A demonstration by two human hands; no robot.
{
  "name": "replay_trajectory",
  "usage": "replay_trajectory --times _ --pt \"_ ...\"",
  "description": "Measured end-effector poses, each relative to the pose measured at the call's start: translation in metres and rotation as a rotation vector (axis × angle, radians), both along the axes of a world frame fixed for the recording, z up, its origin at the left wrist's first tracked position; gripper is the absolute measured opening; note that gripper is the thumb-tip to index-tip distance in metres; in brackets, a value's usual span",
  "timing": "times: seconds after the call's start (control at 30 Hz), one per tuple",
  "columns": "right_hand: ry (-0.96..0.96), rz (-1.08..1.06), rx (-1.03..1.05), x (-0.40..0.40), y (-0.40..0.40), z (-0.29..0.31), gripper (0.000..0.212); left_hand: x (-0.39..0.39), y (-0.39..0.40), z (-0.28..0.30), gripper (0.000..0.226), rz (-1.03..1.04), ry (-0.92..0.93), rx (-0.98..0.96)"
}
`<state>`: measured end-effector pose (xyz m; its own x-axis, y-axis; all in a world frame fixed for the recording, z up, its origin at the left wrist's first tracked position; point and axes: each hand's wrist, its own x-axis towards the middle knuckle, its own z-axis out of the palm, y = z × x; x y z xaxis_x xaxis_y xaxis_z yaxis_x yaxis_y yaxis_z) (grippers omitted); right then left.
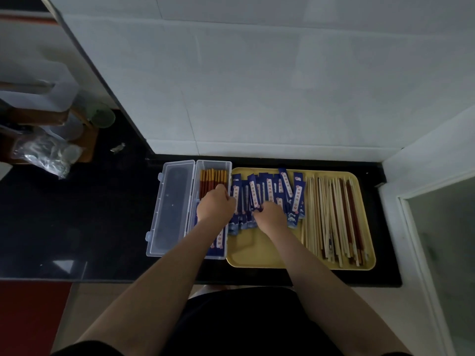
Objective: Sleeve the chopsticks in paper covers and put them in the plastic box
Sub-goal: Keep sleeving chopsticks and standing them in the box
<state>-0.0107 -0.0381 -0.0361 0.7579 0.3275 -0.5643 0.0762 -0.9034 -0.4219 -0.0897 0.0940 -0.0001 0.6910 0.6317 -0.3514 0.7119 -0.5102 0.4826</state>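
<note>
Both forearms reached up from the bottom of the frame toward mid-frame. Left hand (215,203) sat curled over the right half of the open plastic box (215,165); what it gripped, if anything, could not be told. Right hand (270,217) was curled down into the pile of blue paper covers (267,194) on the left part of the yellow tray (246,253), apparently pinching one.

Sleeved chopsticks (213,179) already lay in the box, bare ends toward the top of the frame. Loose chopsticks (334,214) lay heaped on the tray's right side, on the dark table (102,214).

Judgement: covers are light, thin and crease easily, so take one by its open end. Chopsticks are stiff, light and smooth; grip as a pair near the thick end.
</note>
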Motion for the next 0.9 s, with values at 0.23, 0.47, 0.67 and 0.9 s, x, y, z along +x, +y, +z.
replay_trajectory --times 0.23,0.47,0.67,0.9 --pt "0.053 -0.151 0.164 0.018 -0.04 0.014 0.02 0.029 -0.044 0.014 0.01 -0.085 -0.075 -0.006" --pt "0.003 -0.216 0.345 0.047 -0.088 0.035 0.016 0.056 -0.086 0.02 0.051 -0.321 -0.11 0.21" --pt "0.129 -0.295 0.461 0.071 -0.124 0.05 0.024 0.091 -0.121 0.021 0.036 -0.665 0.05 0.375" --pt "0.014 -0.505 0.418 0.096 -0.186 0.039 0.023 0.114 -0.159 0.02 0.024 -0.577 0.165 0.311"
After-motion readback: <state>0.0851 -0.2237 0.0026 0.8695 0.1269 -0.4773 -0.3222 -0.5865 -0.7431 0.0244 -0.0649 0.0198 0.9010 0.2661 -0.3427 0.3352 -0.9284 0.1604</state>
